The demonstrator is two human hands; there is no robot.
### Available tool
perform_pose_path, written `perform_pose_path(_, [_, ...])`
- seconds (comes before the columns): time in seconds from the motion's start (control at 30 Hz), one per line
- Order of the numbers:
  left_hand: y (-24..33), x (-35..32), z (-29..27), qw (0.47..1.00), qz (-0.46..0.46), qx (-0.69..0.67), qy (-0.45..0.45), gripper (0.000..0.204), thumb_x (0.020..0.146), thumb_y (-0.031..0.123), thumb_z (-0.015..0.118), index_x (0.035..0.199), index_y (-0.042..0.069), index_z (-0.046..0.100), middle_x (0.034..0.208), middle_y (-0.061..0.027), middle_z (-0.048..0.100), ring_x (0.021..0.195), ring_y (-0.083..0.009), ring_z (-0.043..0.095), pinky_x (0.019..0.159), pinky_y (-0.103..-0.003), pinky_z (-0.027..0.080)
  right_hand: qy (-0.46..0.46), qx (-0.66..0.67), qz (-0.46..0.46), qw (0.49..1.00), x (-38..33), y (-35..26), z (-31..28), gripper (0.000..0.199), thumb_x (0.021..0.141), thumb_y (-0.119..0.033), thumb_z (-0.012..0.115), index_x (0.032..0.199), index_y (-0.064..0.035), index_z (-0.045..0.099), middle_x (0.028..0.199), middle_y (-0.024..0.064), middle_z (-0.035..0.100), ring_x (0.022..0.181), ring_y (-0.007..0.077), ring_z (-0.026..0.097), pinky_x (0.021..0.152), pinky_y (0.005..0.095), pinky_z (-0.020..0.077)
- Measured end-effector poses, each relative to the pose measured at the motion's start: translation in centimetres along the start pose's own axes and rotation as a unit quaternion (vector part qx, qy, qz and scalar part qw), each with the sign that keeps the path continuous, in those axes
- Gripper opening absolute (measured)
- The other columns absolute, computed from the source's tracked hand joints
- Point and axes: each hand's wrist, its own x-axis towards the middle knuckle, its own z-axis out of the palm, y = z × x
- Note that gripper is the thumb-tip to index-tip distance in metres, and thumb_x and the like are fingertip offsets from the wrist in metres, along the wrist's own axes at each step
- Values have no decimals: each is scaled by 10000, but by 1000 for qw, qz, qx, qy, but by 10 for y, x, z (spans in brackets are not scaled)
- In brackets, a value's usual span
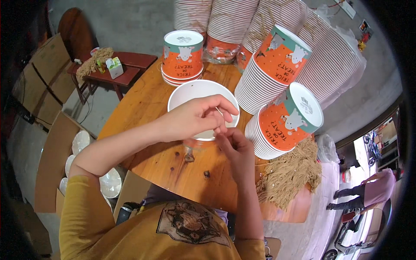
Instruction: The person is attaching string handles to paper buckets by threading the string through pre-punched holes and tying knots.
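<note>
My left hand (195, 116) reaches across from the left over an open white paper bucket (190, 90), its fingers curled and pinched. A thin pale cord (219, 111) shows between those fingers. Just below, the fingertips of my right hand (237, 146) are pressed together and meet the left fingertips at the bucket's near right rim. Whatever the right fingers grip is hidden. The bucket stands mouth up on a wooden table (173, 158); my left hand and wrist cover part of its mouth and near side.
Upside-down stacks of orange buckets (277, 56) (286, 117) stand at the right, with a shorter stack (183, 56) behind. Bagged stacks (325, 56) line the back. Tan cords (290, 173) lie heaped at the right. A carton (52, 160) of buckets sits left; a person (377, 188) stands far right.
</note>
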Motion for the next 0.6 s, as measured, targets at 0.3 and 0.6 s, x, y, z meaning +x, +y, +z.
perform_pose_path(0.3, [-3,-27,2,983,-109,144,39,220,917,215,610,1028,27,585,896,-41,611,836,-97,572,750,-269,490,-4,71,18,997,-2,-4,3,88,929,-102,637,926,-13,638,755,-74,562,690,-1,460,627,165,380])
perform_pose_path(0.6, [-8,-21,11,989,-92,100,64,170,959,206,565,929,40,544,767,10,530,714,-64,504,603,-220,456,19,10,-1,1000,-9,-5,4,97,912,-86,646,979,-24,612,720,-56,551,642,15,450,578,183,377])
